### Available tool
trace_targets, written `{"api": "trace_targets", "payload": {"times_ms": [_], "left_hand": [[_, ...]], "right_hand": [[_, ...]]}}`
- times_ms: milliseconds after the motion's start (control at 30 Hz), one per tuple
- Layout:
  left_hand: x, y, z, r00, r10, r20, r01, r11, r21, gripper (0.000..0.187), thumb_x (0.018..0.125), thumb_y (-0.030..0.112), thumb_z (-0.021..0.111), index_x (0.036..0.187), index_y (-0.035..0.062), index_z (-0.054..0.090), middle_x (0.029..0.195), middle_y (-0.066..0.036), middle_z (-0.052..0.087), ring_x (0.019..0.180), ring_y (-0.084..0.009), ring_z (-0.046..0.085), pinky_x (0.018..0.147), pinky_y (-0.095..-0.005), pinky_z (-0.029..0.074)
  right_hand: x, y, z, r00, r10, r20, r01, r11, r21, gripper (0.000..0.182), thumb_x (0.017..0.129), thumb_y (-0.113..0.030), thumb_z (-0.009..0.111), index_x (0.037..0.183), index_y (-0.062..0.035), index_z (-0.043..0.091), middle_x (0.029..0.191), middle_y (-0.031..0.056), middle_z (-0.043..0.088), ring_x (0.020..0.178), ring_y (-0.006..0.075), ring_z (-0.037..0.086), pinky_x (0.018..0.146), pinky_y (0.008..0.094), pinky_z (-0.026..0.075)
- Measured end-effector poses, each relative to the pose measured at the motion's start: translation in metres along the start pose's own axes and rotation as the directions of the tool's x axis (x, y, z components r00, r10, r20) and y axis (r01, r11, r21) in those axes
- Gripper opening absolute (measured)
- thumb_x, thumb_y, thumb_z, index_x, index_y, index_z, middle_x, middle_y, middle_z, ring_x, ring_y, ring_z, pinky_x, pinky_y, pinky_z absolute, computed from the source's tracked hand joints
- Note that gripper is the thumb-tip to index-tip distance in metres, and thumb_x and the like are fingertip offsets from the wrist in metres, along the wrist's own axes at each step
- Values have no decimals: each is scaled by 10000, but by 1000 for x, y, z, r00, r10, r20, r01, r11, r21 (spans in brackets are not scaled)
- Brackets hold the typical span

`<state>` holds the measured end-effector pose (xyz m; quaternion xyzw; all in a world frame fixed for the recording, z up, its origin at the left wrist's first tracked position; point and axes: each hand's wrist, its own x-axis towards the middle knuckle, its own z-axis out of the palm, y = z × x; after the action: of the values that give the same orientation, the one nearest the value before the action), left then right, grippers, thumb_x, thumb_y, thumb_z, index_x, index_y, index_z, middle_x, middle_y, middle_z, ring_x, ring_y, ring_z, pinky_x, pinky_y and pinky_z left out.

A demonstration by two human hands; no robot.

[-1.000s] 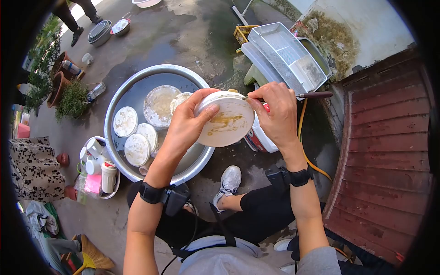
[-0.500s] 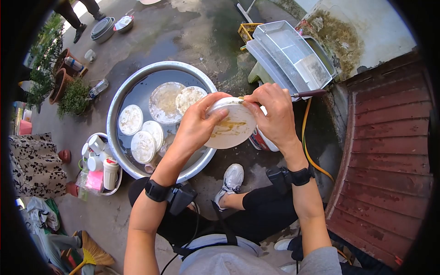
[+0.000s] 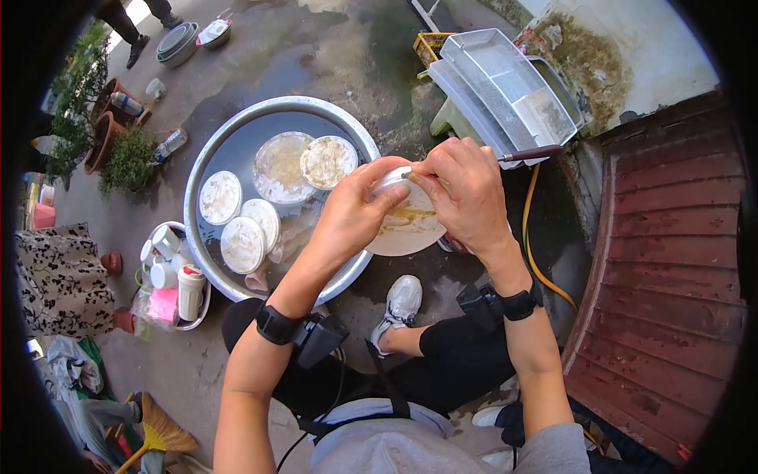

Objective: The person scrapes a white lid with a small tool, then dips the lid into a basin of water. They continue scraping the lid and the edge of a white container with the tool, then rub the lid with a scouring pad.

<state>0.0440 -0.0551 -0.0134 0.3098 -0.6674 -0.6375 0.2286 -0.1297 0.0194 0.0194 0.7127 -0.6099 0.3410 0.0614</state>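
A round white lid point(image 3: 407, 229) with yellowish-brown smears is gripped at its upper left edge by my left hand point(image 3: 353, 204), thumb on its face. My right hand point(image 3: 464, 189) is closed around a thin tool with a dark handle point(image 3: 537, 153), which sticks out to the right. The tool's tip meets the lid's upper rim between both hands. To the left, a large metal basin point(image 3: 207, 150) holds dark water and several stained round discs, among them one point(image 3: 328, 162) near my left wrist.
A white basin point(image 3: 207, 304) with mugs and a tumbler stands at the left. Clear plastic bins point(image 3: 505, 87) are at upper right, beside a yellow hose point(image 3: 530, 237) and a red slatted panel point(image 3: 655, 292). Potted plants point(image 3: 126, 162), a broom point(image 3: 166, 426) and other people's legs point(image 3: 130, 31) also show.
The lid's upper part has tilted or bent, and my fingers sit closer together at its rim. The view has shifted slightly, with the discs and basin a little higher.
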Motion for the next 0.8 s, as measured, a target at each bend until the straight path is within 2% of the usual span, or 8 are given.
{"api": "trace_targets", "payload": {"times_ms": [67,133,167,233,367,433,733,800], "left_hand": [[0,0,0,1000,11,-11,-11,1000,9,327,969,98,669,1287,27,638,1150,-49,686,1066,-117,624,946,-305,516],[2,-2,0,996,73,-56,-72,997,12,307,943,124,690,1236,35,665,1105,-149,699,1021,-233,681,903,-366,522],[3,0,-1,996,75,-57,-75,997,11,307,943,124,690,1236,35,665,1105,-149,699,1021,-233,681,903,-366,522],[2,4,-3,997,70,-42,-68,996,56,319,974,116,673,1280,32,643,1146,-61,690,1067,-132,633,957,-311,509],[0,5,-6,997,41,-61,-37,997,70,317,969,111,678,1273,30,645,1155,-69,688,1069,-142,639,964,-320,509],[1,3,-6,994,83,-71,-76,993,90,318,967,100,678,1274,24,643,1153,-68,686,1068,-143,639,958,-322,516],[1,-5,4,998,53,-43,-48,992,116,327,967,90,678,1282,15,633,1139,-69,685,1051,-132,647,909,-305,537],[2,-4,4,997,55,-49,-49,991,127,325,967,88,677,1281,18,635,1136,-72,687,1048,-135,647,910,-306,536]], "right_hand": [[-2,4,-3,1000,16,-3,-16,1000,2,129,810,-138,782,852,-112,663,833,14,611,828,236,592,730,389,390],[-2,8,-7,1000,28,-7,-28,1000,1,129,806,-138,785,852,-112,668,832,14,613,829,235,594,730,389,391],[-2,10,-9,999,36,-10,-36,999,-4,127,803,-135,787,852,-112,672,832,14,614,828,236,594,729,389,393],[-3,12,-12,999,48,-9,-48,999,-9,126,800,-133,789,853,-111,676,831,13,615,827,236,594,728,389,394],[-3,10,-12,998,60,-10,-60,998,-12,117,806,-122,781,857,-107,678,838,12,622,835,237,599,730,389,395],[-3,11,-12,997,70,-11,-70,997,-28,113,809,-120,779,857,-107,678,842,12,625,838,237,600,731,388,395],[-1,0,-1,1000,11,15,-11,1000,5,127,806,-126,796,865,-96,687,844,22,636,837,241,604,731,382,393],[-1,7,-4,1000,-1,-7,1,1000,-7,116,823,-149,768,862,-118,663,840,15,616,835,233,594,728,385,394]]}}
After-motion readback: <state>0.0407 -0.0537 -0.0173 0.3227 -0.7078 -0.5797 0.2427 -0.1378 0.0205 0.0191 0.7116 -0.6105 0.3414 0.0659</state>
